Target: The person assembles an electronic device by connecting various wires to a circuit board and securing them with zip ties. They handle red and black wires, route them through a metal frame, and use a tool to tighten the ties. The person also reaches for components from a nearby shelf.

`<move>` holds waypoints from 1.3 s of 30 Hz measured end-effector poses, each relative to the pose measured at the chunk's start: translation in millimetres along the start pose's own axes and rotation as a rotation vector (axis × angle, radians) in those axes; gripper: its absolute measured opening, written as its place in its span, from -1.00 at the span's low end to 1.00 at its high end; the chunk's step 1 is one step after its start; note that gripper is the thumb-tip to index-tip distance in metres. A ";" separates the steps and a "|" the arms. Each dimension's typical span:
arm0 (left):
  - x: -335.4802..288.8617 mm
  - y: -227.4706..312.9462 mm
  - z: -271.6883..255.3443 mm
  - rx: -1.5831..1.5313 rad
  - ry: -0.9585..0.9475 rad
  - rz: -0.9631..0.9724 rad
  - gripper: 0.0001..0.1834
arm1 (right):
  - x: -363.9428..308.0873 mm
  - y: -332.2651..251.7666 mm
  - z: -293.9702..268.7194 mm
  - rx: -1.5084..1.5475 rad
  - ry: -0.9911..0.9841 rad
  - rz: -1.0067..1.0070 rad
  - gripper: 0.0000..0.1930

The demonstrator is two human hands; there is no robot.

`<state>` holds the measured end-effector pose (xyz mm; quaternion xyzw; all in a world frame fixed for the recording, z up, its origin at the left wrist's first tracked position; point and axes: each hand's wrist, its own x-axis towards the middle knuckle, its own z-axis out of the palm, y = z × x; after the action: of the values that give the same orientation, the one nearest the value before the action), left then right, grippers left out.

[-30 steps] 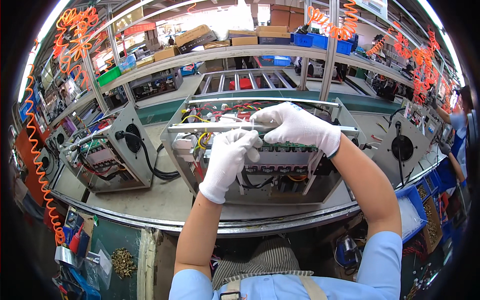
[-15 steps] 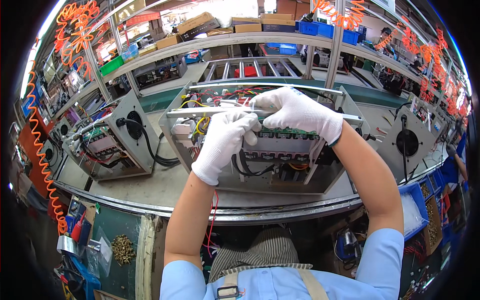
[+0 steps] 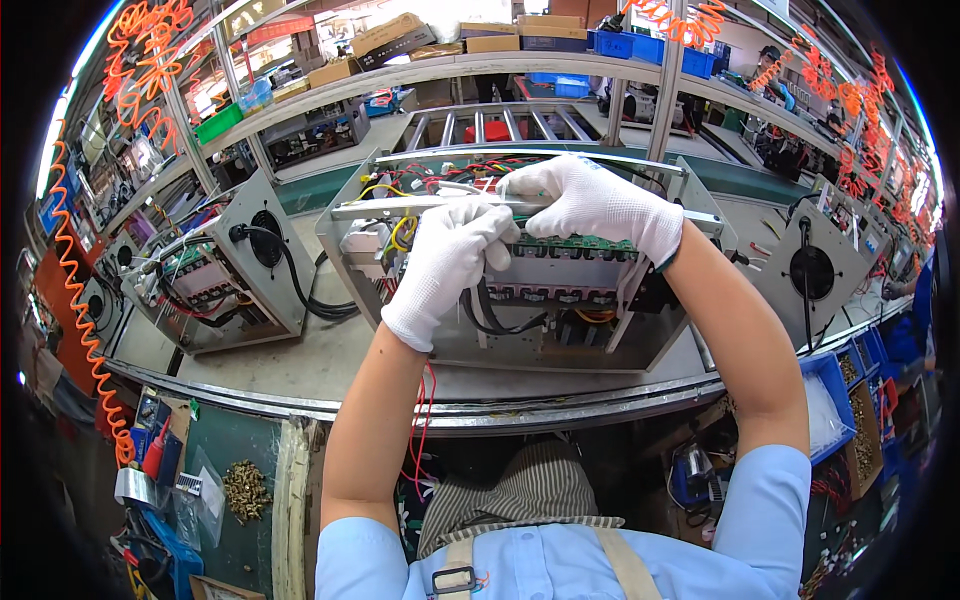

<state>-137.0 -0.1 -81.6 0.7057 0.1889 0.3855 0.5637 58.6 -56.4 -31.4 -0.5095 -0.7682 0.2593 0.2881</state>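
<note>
White gloves cover both hands, which work at the near top rail (image 3: pixel 390 207) of an open metal equipment case (image 3: pixel 620 340). My left hand (image 3: pixel 452 255) is closed, its fingertips pinched at the rail; whatever they hold is hidden. Just to its right, my right hand (image 3: pixel 605 208) reaches over the rail with bent fingers and thumb drawn together; I cannot make out anything in them. White wires or sleeves (image 3: pixel 458 188) lie behind the left fingers. Yellow wires (image 3: pixel 403 232) run left of that hand. A green circuit board (image 3: pixel 590 243) sits below the right hand, and a black cable (image 3: pixel 500 325) loops beneath.
Similar cases with fans stand on the left (image 3: pixel 240 270) and the right (image 3: pixel 812 270). Boxes line the shelf (image 3: pixel 480 66) beyond. Orange coiled hoses (image 3: pixel 75 300) hang at the left. A pile of brass fasteners (image 3: pixel 246 490) lies lower left; blue bins (image 3: pixel 825 410) stand right.
My right hand's fingers have shifted slightly up and left over the rail. My left hand stays pinched at nearly the same spot. The whole view has tilted a little.
</note>
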 end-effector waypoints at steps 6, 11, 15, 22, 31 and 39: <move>-0.2 5.0 1.7 -0.008 -0.009 0.002 -0.74 | 0.4 4.8 -0.5 -0.061 0.028 -0.040 -0.51; 14.4 -15.6 0.2 -0.053 0.084 0.069 -0.70 | -1.5 -3.3 5.4 -0.042 0.012 -0.079 -0.52; 10.6 3.5 20.7 0.413 0.299 0.008 -0.64 | -4.3 -2.9 7.6 -0.272 0.071 -0.116 -0.50; 17.5 -0.9 15.4 0.913 0.460 0.377 -0.68 | -6.5 -8.7 6.7 -0.306 0.076 -0.032 -0.52; -8.7 9.9 21.2 -0.192 0.271 0.219 -0.94 | -5.4 2.1 5.8 -0.249 0.103 -0.084 -0.46; -34.1 32.6 -23.7 1.229 0.149 0.632 -0.50 | -12.1 -16.6 18.1 -0.676 0.187 -0.136 -0.44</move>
<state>-182.0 -18.1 -60.6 0.8897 0.1966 0.4016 -0.0920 39.0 -75.3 -34.8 -0.5451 -0.8131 -0.0772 0.1889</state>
